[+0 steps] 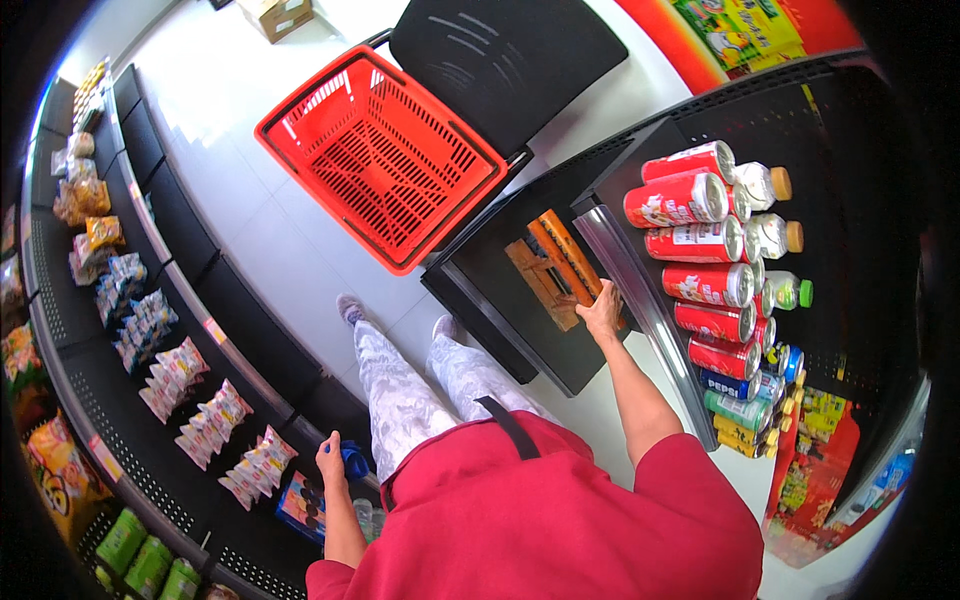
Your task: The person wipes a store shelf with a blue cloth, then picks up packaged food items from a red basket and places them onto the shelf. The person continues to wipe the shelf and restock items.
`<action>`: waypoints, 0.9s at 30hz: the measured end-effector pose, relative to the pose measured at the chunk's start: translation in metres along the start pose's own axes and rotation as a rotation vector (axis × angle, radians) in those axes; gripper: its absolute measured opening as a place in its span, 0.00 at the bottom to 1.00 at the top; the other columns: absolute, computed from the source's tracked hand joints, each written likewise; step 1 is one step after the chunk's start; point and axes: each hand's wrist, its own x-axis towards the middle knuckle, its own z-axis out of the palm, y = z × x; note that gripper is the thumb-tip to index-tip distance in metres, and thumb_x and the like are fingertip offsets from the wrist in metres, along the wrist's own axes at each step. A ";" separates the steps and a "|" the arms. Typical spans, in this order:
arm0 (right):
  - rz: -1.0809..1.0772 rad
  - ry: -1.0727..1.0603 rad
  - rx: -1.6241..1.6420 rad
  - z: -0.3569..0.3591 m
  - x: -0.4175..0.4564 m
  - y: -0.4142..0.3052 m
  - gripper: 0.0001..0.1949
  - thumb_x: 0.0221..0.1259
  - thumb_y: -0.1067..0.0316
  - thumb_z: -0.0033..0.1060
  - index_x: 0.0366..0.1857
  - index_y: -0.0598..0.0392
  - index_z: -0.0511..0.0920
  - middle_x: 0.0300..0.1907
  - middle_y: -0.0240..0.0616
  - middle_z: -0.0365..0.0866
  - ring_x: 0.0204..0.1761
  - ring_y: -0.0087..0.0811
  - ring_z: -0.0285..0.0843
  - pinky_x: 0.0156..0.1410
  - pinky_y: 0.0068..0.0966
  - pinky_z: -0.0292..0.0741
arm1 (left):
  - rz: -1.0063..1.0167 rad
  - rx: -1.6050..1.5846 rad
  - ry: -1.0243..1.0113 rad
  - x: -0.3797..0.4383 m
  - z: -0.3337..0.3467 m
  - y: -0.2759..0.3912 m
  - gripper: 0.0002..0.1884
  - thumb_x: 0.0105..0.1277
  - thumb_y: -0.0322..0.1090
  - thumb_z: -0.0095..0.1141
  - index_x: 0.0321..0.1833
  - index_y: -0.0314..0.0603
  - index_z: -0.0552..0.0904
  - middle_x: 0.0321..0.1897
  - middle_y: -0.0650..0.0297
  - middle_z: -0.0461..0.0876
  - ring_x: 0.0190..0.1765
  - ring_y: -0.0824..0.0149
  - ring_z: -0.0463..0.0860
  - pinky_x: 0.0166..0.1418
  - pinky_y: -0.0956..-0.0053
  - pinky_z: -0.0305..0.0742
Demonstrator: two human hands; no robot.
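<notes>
My right hand (602,311) reaches to a lower black shelf and grips the near end of a long orange package (568,251). Beside that package lies a flat brown-orange pack (541,283), on the same shelf. My left hand (330,456) hangs low by the opposite shelving, fingers curled around a bunched blue cloth (354,460). Just under this hand stands a blue biscuit box (301,506). Above and to the right of my right hand, red drink cans (705,281) stand in rows behind a clear plastic shelf edge (637,300).
A red shopping basket (390,161) with bare slots sits ahead on a black stand, by a black panel (502,56). Bagged snacks (176,379) line the left shelf (82,375). A cardboard box (276,16) rests on the tiled floor (255,195) farther off.
</notes>
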 end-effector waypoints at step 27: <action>0.108 -0.210 -0.152 0.052 0.065 0.127 0.45 0.51 0.58 0.81 0.74 0.55 0.63 0.70 0.56 0.69 0.70 0.57 0.67 0.74 0.49 0.64 | 0.033 0.058 -0.019 -0.018 0.035 0.031 0.23 0.69 0.53 0.66 0.47 0.35 0.88 0.39 0.63 0.87 0.45 0.72 0.81 0.56 0.73 0.74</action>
